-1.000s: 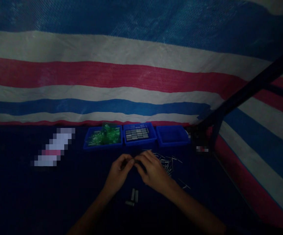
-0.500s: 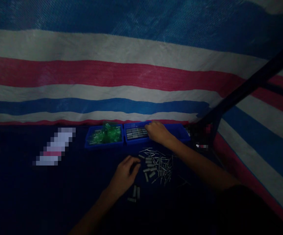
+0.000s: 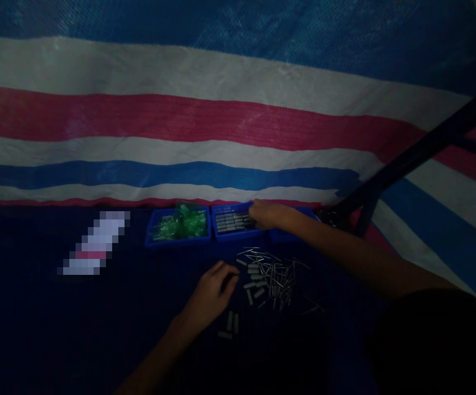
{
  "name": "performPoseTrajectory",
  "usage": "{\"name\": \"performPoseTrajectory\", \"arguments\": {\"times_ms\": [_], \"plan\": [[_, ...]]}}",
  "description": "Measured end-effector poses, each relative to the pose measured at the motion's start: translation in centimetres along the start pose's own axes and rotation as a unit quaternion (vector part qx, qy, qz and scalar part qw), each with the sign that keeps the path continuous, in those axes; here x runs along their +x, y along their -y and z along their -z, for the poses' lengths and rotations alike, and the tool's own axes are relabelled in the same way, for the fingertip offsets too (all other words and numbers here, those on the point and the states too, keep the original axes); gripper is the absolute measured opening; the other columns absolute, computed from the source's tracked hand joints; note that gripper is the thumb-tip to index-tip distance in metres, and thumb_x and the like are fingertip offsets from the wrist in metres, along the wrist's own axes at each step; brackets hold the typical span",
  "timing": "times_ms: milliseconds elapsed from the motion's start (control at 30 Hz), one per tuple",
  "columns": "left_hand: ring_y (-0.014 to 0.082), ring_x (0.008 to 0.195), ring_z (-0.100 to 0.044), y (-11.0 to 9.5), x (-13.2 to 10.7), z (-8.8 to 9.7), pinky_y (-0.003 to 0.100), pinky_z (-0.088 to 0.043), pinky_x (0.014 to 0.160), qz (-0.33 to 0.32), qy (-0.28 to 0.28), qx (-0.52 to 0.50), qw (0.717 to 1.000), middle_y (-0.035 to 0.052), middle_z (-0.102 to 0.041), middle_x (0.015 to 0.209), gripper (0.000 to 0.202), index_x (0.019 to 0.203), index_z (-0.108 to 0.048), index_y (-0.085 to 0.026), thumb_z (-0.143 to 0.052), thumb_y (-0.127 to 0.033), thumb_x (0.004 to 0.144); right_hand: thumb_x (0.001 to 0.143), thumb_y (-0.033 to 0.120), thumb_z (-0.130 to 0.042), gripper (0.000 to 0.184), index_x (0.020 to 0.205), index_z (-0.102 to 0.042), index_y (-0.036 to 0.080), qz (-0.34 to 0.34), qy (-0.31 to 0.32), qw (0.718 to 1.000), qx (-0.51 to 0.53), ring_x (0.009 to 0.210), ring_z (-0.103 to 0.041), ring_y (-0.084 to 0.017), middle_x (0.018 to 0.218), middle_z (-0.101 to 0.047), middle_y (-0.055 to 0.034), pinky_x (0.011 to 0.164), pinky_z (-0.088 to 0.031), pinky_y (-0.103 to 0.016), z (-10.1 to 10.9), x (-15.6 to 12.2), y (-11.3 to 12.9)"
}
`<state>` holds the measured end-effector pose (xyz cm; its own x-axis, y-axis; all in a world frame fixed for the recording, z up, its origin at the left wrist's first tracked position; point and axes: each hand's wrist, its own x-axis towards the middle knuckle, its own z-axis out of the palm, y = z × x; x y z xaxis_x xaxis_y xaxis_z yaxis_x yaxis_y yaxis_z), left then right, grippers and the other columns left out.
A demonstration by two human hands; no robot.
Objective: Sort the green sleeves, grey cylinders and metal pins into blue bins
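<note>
My right hand (image 3: 266,214) reaches into the middle blue bin (image 3: 238,235), which holds rows of small grey metal pieces (image 3: 233,221); its fingers curl over the pieces at the bin's right side. My left hand (image 3: 212,291) rests on the dark table with fingers curled, beside a scatter of thin metal pins and short grey sleeves (image 3: 271,276). Three grey sleeves (image 3: 229,325) lie just below the left hand. The light is dim, and what either hand grips is hidden.
A blue bin of green translucent parts (image 3: 180,226) stands left of the middle bin, and a third blue bin (image 3: 287,236) lies to its right under my forearm. A striped tarp (image 3: 221,120) hangs behind. A dark metal bar (image 3: 419,153) slants at the right.
My right hand left the left hand at table centre and reached back to the middle bin, settling deeper over the grey pieces. The left hand stayed on the table.
</note>
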<state>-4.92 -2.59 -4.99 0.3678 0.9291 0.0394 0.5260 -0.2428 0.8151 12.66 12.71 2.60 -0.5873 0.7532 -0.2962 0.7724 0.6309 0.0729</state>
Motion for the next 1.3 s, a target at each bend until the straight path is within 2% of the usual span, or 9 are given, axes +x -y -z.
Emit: {"name": "performPoseTrajectory", "arguments": {"times_ms": [167,333,433,500,600,733,967,1133,1300], "plan": [[0.0146,0.082,-0.057,0.0,0.0,0.0,0.027,-0.045,0.075,-0.002,0.006,-0.002,1.0,0.0026,-0.058,0.09,0.017,0.092,-0.058,-0.019,-0.042,-0.024,0.088,0.069,0.009,-0.061,0.015,0.081,-0.07,0.012,0.045,-0.013,0.994,-0.094,0.109,-0.043,-0.032,0.102,-0.06,-0.0173,0.078,-0.041,-0.038,0.1,0.4,0.1],[0.0144,0.084,-0.057,0.1,0.0,0.1,0.027,-0.044,0.076,-0.011,0.012,-0.002,1.0,0.0023,-0.058,0.09,0.016,0.092,-0.058,-0.02,-0.042,-0.022,0.088,0.079,0.009,-0.049,0.02,0.086,-0.068,0.009,0.041,-0.051,0.989,-0.136,0.106,-0.043,-0.031,0.103,-0.058,-0.0191,0.078,-0.039,-0.038,-0.4,0.0,0.3],[0.0148,0.085,-0.057,0.1,0.1,0.1,0.028,-0.044,0.077,-0.01,0.017,-0.001,1.0,0.0027,-0.059,0.091,0.016,0.092,-0.058,-0.02,-0.042,-0.022,0.088,0.079,0.012,-0.051,0.02,0.089,-0.066,0.007,0.025,-0.064,0.987,-0.144,0.103,-0.044,-0.031,0.104,-0.057,-0.0204,0.075,-0.039,-0.036,-0.7,-0.2,0.1],[0.015,0.085,-0.057,0.0,0.2,0.1,0.028,-0.044,0.077,-0.01,0.021,0.0,1.0,0.0028,-0.059,0.09,0.016,0.092,-0.058,-0.019,-0.042,-0.022,0.087,0.077,0.018,-0.057,0.021,0.092,-0.066,0.008,0.028,-0.063,0.987,-0.144,0.103,-0.045,-0.031,0.106,-0.056,-0.0196,0.073,-0.04,-0.035,-0.6,-0.2,-0.2],[0.0148,0.085,-0.057,0.0,0.2,0.1,0.028,-0.044,0.077,-0.012,0.025,0.0,1.0,0.0026,-0.059,0.091,0.017,0.092,-0.058,-0.02,-0.042,-0.022,0.088,0.07,0.033,-0.067,0.032,0.094,-0.066,0.011,0.051,-0.051,0.988,-0.138,0.103,-0.045,-0.03,0.107,-0.055,-0.0176,0.073,-0.04,-0.033,-0.3,0.1,-0.8],[0.0146,0.084,-0.057,0.1,0.1,0.1,0.028,-0.044,0.076,-0.012,0.024,-0.003,1.0,0.0023,-0.059,0.09,0.017,0.092,-0.058,-0.02,-0.042,-0.022,0.087,0.067,0.044,-0.068,0.042,0.094,-0.066,0.012,0.082,-0.06,0.985,-0.142,0.104,-0.044,-0.03,0.107,-0.054,-0.0173,0.074,-0.04,-0.034,-0.2,0.7,-1.4],[0.0157,0.086,-0.057,-0.3,0.0,0.5,0.029,-0.045,0.078,-0.011,0.039,-0.003,0.999,0.0031,-0.059,0.092,0.018,0.093,-0.058,-0.02,-0.041,-0.022,0.088,0.067,0.036,-0.071,0.04,0.098,-0.063,0.012,0.105,-0.111,0.976,-0.153,0.105,-0.043,-0.029,0.108,-0.053,-0.0164,0.074,-0.04,-0.032,-1.0,0.4,-1.1],[0.0155,0.085,-0.057,-0.3,0.0,0.4,0.028,-0.045,0.077,-0.008,0.039,0.0,0.999,0.0031,-0.059,0.092,0.018,0.093,-0.058,-0.02,-0.041,-0.022,0.088,0.067,0.034,-0.072,0.04,0.098,-0.062,0.011,0.102,-0.112,0.978,-0.143,0.104,-0.044,-0.029,0.107,-0.053,-0.0163,0.073,-0.041,-0.033,-0.8,0.3,-0.9],[0.0142,0.083,-0.057,0.0,0.0,0.4,0.026,-0.045,0.075,-0.015,0.037,-0.001,0.999,0.0017,-0.059,0.09,0.017,0.093,-0.057,-0.021,-0.042,-0.021,0.087,0.068,0.04,-0.07,0.043,0.098,-0.062,0.011,0.108,-0.102,0.982,-0.117,0.101,-0.046,-0.029,0.105,-0.053,-0.0163,0.071,-0.042,-0.032,-0.7,0.2,-1.3]]}}
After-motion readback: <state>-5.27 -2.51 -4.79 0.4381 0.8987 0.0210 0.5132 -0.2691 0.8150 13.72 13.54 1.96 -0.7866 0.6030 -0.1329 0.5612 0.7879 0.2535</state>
